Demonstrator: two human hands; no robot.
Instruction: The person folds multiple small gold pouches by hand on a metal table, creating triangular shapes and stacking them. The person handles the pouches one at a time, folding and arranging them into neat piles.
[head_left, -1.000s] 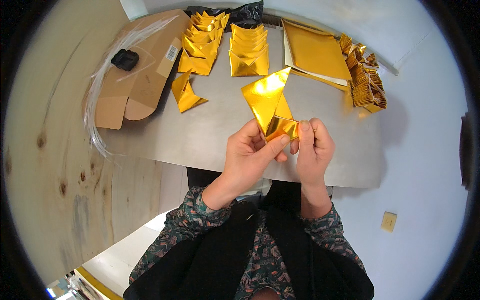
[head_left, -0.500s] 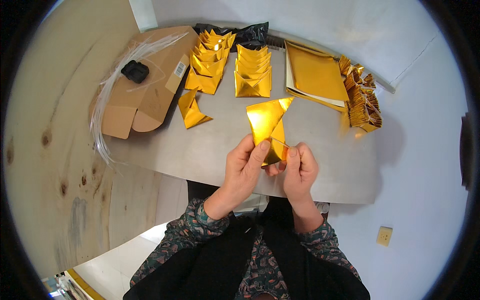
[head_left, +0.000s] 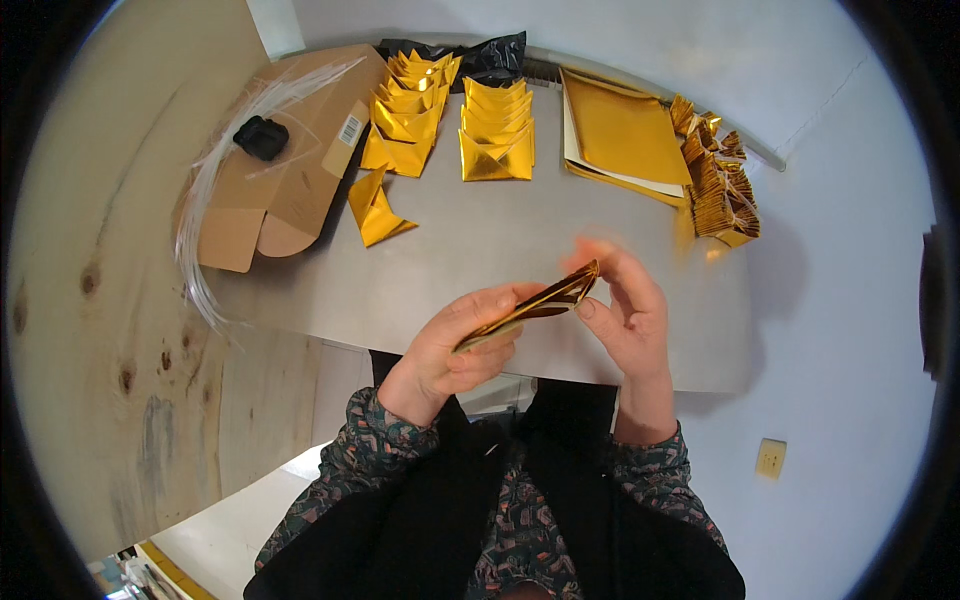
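Observation:
Both my hands hold one folded piece of gold foil paper [head_left: 535, 305] edge-on above the near edge of the grey table [head_left: 480, 260]. My left hand [head_left: 455, 345] supports it from below with the fingers curled under. My right hand [head_left: 620, 310] pinches its right end between thumb and fingers. The piece lies nearly flat, seen as a thin gold strip.
At the back of the table lie two rows of folded gold pieces [head_left: 410, 110] [head_left: 497, 135], a stack of flat gold sheets [head_left: 622, 135], a pile of small folded gold shapes [head_left: 718, 180] and a single folded piece [head_left: 375, 205]. A cardboard box [head_left: 285, 160] with clear strips and a black object sits left.
The gold paper, held upright and spread a second ago, has been folded down and turned edge-on. Both hands have dropped slightly toward me.

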